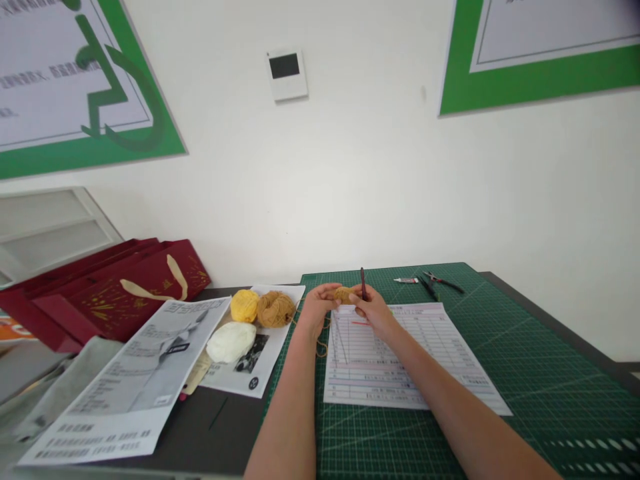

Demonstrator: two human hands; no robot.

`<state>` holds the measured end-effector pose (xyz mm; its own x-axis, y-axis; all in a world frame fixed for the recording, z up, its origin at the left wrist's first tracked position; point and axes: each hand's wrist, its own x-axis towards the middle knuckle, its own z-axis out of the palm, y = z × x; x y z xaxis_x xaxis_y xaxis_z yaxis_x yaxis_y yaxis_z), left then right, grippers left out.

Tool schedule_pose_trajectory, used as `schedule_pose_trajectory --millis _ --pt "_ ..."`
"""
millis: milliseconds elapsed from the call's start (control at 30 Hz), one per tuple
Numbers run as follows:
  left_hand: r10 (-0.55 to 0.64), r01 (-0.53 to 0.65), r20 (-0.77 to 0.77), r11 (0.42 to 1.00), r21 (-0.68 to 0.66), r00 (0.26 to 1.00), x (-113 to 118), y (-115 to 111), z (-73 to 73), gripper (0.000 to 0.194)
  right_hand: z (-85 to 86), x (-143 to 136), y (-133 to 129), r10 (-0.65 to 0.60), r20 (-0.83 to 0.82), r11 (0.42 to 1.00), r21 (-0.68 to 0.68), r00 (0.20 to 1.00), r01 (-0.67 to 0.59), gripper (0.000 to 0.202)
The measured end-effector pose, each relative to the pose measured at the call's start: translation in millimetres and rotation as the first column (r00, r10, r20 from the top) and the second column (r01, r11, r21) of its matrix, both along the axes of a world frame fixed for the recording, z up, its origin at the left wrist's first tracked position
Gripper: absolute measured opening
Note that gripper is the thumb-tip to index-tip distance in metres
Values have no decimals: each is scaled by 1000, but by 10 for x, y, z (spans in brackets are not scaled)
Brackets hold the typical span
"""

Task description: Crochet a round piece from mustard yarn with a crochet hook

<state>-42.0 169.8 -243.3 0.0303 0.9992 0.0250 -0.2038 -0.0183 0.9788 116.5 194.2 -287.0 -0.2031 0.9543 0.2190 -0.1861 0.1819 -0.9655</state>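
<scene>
My left hand (319, 307) pinches one side of a small piece of tan crochet work (345, 295), held just above the cutting mat. Upright in my right hand (374, 312) is a crochet hook with a dark handle (363, 279); these fingers also touch the crochet work. The hook's tip is hidden. Tan yarn (322, 349) hangs in a loop below my left hand. To the left lie a tan ball of yarn (276, 309), a yellow ball (245, 306) and a white bundle (231, 343). Beneath my hands is a printed chart sheet (365, 383).
The green cutting mat (505, 353) covers the table's right side. At its back lie a small tube (406, 281), a black tool (429, 289) and pliers (446, 283). Leftward are a printed leaflet (125, 387) and dark red paper bags (135, 287). A white wall (360, 173) stands behind.
</scene>
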Motion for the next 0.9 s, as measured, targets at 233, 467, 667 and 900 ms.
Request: schedule_pose_trajectory --millis 233,467,667,900 --pt "-23 24 21 1000 -7 999 56 -60 72 29 130 -15 -187 -199 174 933 336 964 132 23" --pt "-20 23 -30 996 82 999 94 -80 93 28 120 -52 -215 -305 208 908 358 929 217 23" --pt "-67 81 -112 988 132 991 102 -80 118 29 51 -26 -108 -322 152 942 150 935 300 28" --pt "-35 61 -146 981 184 989 149 -101 119 23 64 -13 -98 -175 64 981 -69 982 179 29"
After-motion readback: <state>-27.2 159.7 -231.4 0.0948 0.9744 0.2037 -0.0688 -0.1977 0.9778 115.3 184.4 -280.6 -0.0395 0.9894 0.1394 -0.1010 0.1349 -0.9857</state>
